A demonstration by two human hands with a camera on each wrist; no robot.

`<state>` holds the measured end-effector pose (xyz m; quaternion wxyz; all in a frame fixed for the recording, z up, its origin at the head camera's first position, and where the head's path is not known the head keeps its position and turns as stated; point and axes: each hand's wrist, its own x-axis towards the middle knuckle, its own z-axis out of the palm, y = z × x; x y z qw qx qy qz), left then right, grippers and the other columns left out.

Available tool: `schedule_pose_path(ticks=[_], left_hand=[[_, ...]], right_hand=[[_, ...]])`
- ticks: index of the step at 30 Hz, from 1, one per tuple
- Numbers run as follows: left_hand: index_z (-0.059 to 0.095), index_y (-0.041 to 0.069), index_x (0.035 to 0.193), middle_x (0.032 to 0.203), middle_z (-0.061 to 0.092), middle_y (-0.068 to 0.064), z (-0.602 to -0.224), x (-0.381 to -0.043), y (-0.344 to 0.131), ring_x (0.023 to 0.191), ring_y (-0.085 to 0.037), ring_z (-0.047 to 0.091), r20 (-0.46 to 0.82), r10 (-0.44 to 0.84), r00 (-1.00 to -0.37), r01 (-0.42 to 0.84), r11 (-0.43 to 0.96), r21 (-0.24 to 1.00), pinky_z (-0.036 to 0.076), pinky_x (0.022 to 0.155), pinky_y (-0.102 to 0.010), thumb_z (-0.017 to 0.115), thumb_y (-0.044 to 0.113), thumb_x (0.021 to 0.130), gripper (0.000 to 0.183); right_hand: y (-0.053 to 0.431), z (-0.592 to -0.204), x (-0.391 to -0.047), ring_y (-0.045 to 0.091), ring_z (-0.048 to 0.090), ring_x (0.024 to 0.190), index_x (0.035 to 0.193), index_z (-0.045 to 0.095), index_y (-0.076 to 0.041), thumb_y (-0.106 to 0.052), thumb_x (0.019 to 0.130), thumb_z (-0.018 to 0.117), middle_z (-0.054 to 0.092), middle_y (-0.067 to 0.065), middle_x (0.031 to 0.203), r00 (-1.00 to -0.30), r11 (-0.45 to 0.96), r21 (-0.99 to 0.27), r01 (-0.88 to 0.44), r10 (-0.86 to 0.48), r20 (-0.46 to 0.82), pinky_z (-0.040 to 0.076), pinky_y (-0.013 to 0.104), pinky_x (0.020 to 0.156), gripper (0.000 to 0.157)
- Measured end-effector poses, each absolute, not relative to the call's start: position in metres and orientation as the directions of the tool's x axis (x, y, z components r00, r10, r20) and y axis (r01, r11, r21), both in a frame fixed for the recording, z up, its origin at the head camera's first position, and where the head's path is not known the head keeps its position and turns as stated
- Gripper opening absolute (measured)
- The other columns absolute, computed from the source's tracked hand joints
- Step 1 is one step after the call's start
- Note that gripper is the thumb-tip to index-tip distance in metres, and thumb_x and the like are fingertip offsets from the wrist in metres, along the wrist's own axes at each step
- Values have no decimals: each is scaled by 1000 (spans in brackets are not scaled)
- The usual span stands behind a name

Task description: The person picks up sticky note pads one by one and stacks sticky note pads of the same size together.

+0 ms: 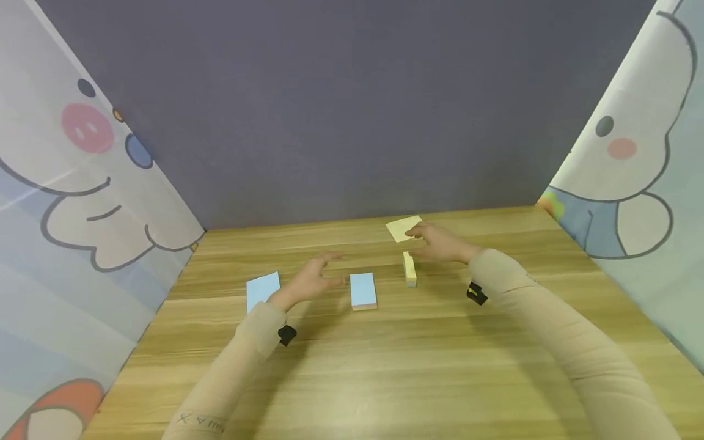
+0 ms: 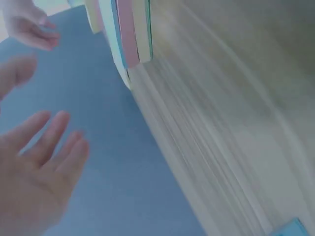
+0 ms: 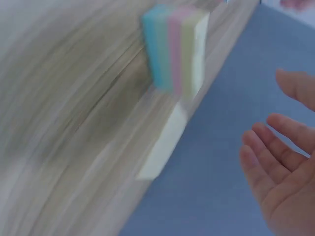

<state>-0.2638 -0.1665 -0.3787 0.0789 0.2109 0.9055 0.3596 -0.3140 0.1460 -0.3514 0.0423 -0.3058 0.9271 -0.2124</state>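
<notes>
My left hand point(image 1: 308, 282) hovers with spread, relaxed fingers just left of a blue-topped sticky note pad point(image 1: 363, 289) lying on the table. Beside that wrist lies a blue sticky note point(image 1: 263, 289), partly covered by the arm. My right hand point(image 1: 440, 243), fingers apart and holding nothing, is over the right side of a narrow yellow-topped sticky note block point(image 1: 409, 272). Its fingertips overlap a loose yellow sticky note point(image 1: 403, 228) behind. In the right wrist view, the block point(image 3: 174, 54) shows blue, green, pink and yellow layers, somewhat blurred.
The wood-grain table point(image 1: 363, 379) meets a dark grey panel point(image 1: 352, 122) at the back. Cartoon-printed curtains point(image 1: 66, 256) stand along the left and right sides. A black wrist device point(image 1: 476, 293) hangs under the right sleeve.
</notes>
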Motion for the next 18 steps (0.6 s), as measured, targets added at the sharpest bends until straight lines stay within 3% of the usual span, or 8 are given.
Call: schedule_pose_path(ticks=[7, 18], left_hand=[[55, 10, 126, 130, 53, -10, -380, -245, -160, 120, -30, 48, 194, 375, -906, 415, 706, 574, 41, 99, -46, 66, 15, 82, 45], [57, 7, 123, 122, 58, -5, -392, -235, -151, 112, -26, 54, 132, 440, -888, 419, 656, 628, 44, 94, -42, 64, 19, 85, 40]], right_hand=[[184, -365, -350, 42, 46, 115, 130, 42, 11, -13, 89, 57, 45, 29, 130, -890, 731, -573, -372, -455, -2, 39, 51, 97, 50], [189, -392, -411, 46, 43, 117, 127, 42, 15, -12, 90, 54, 44, 34, 128, -927, 809, -538, -239, -354, -121, 39, 52, 98, 47]])
